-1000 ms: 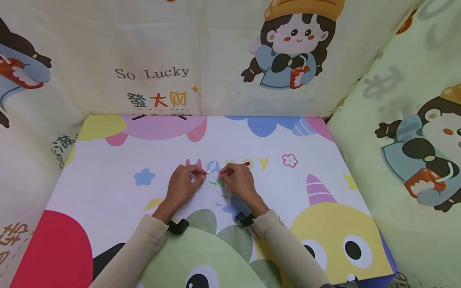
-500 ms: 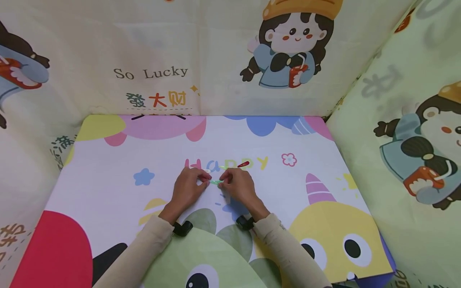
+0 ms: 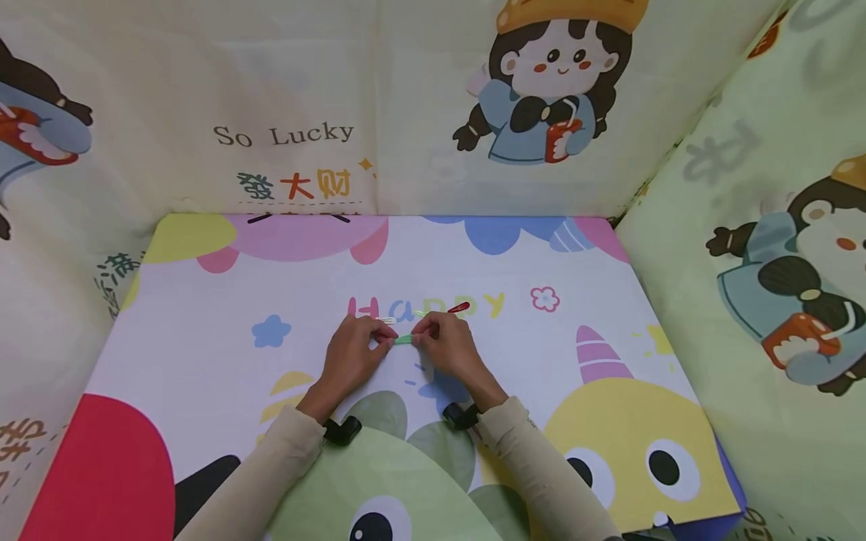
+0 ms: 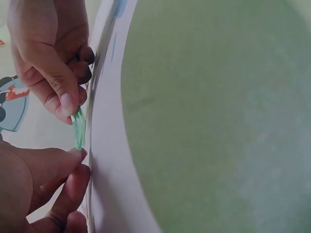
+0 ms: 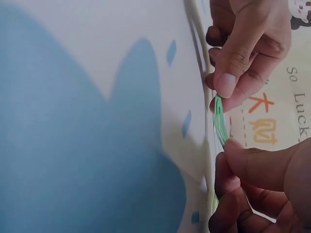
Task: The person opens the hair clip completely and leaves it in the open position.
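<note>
A green snap hair clip point(image 3: 403, 340) spans the gap between my two hands. My left hand point(image 3: 355, 353) pinches its left end between thumb and forefinger. On the other end, the thumb and forefinger of my right hand point(image 3: 448, 342) pinch it too. Both wrist views show the green clip point(image 4: 78, 128) stretched from fingertip to fingertip, its ends covered by the fingers. Just behind my left fingers lies a white hair clip point(image 3: 388, 320). A red hair clip point(image 3: 459, 307) rests beyond my right hand, and a yellow-green clip point(image 3: 421, 313) peeks out over its knuckles.
The table point(image 3: 203, 338) wears a printed cloth with cartoon shapes and the word "Happy". Patterned fabric walls point(image 3: 406, 113) rise at the back and along both sides. A black wrist camera point(image 3: 343, 430) sits on my left wrist, another point(image 3: 461, 416) on my right.
My left hand has left the white clip and come down to the green one; my right hand has joined it there. The green clip has since turned and shifted slightly up.
</note>
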`<action>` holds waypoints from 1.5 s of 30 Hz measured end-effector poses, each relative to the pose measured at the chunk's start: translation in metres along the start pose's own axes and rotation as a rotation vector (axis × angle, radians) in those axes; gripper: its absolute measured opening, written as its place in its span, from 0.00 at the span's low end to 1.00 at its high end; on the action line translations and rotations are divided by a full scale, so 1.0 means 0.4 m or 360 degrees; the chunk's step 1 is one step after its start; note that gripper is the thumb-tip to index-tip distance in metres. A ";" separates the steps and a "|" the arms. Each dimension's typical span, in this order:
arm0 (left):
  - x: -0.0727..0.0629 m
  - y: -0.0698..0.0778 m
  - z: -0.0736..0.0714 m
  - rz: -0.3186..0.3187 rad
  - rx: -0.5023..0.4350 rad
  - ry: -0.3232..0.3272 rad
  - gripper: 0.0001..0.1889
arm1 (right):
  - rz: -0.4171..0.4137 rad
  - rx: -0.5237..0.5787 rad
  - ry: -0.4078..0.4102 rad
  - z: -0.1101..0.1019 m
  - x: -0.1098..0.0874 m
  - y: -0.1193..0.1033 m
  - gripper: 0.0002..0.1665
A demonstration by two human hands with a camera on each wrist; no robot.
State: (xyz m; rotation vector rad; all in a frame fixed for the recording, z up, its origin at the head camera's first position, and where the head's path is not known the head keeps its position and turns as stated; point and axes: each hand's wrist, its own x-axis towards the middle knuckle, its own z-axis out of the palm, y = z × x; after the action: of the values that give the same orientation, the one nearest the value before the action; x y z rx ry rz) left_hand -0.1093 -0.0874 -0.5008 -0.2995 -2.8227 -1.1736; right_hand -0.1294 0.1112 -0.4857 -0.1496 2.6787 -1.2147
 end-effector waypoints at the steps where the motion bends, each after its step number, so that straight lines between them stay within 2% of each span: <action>1: -0.001 0.001 -0.001 -0.0005 0.0001 -0.0004 0.05 | 0.0000 0.0017 0.0003 -0.001 -0.001 0.000 0.02; 7: -0.003 0.008 -0.002 -0.0006 0.0020 -0.0028 0.04 | -0.0020 0.0090 0.0016 -0.002 -0.003 0.002 0.03; 14: -0.007 0.010 -0.005 0.0020 -0.0029 -0.0036 0.04 | -0.0041 0.0128 0.0007 -0.002 -0.001 0.002 0.02; 24: -0.010 -0.006 -0.006 0.0056 -0.0086 -0.0064 0.04 | -0.0066 0.0155 0.0002 0.000 0.005 0.004 0.03; 45: -0.009 -0.002 -0.023 0.0004 -0.0170 -0.0151 0.04 | -0.0064 0.0268 -0.0071 -0.012 0.014 0.008 0.04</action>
State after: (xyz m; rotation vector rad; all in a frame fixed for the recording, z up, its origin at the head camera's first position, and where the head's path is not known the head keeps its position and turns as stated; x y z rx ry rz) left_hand -0.1059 -0.0951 -0.4954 -0.3743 -2.8428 -1.3473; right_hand -0.1358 0.1160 -0.4857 -0.2036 2.5332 -1.4244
